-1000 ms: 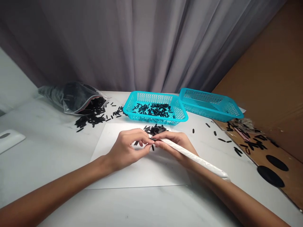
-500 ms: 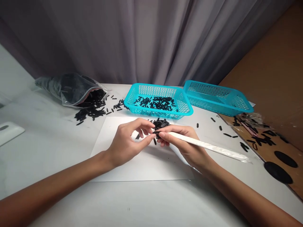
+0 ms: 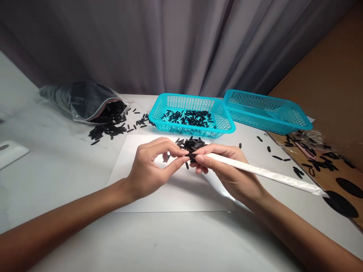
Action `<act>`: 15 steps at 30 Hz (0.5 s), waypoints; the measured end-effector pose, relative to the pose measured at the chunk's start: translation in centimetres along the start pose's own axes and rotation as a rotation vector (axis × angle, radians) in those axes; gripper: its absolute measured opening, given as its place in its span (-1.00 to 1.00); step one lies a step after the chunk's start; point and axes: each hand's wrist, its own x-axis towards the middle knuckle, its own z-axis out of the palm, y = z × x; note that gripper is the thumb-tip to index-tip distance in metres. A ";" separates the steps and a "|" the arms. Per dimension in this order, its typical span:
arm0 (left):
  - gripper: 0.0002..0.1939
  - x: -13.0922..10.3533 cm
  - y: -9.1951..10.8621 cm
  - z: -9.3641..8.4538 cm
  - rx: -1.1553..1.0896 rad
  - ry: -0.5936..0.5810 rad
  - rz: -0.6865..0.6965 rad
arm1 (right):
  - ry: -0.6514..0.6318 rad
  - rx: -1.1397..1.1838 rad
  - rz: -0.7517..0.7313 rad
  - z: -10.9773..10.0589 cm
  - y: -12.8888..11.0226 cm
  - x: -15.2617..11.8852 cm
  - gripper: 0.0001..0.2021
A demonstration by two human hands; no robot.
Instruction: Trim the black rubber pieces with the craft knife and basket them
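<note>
My left hand (image 3: 154,164) pinches one end of a small black piece (image 3: 191,155) between thumb and fingertips. The other end of that piece is between the thumb and fingers of my right hand (image 3: 229,166). A long white strip (image 3: 263,172) lies across my right hand, gripped near its left end and reaching out to the right. Behind the fingertips, a small pile of black pieces (image 3: 191,142) sits on a white sheet (image 3: 170,200). Both hands are above the sheet.
A blue basket (image 3: 193,130) holding black pieces stands behind the sheet, with a second blue basket (image 3: 269,124) to its right. An open plastic bag (image 3: 82,102) spills black pieces at the left. Black ovals (image 3: 340,204) lie at the right.
My left fingertips have closed on the black piece, where they were parted around it before. The view has shifted slightly, and the white strip reaches farther right.
</note>
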 end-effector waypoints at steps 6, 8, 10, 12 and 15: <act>-0.94 -0.1 0.5 -0.1 -0.059 0.010 -0.031 | -0.097 0.207 0.171 -0.1 -0.6 0.4 -0.95; -0.94 -0.1 0.9 0.0 -0.081 0.001 -0.028 | -0.140 0.265 0.209 -0.2 -0.7 0.4 -0.95; -0.94 -0.2 1.2 0.0 -0.100 -0.010 -0.025 | -0.176 0.300 0.236 -0.3 -0.6 0.4 -0.95; -0.95 -0.3 1.4 0.0 -0.113 -0.014 -0.024 | -0.199 0.321 0.257 -0.3 -0.6 0.3 -0.95; -0.95 -0.3 1.5 0.0 -0.121 -0.015 -0.010 | -0.227 0.337 0.272 -0.4 -0.5 0.3 -0.96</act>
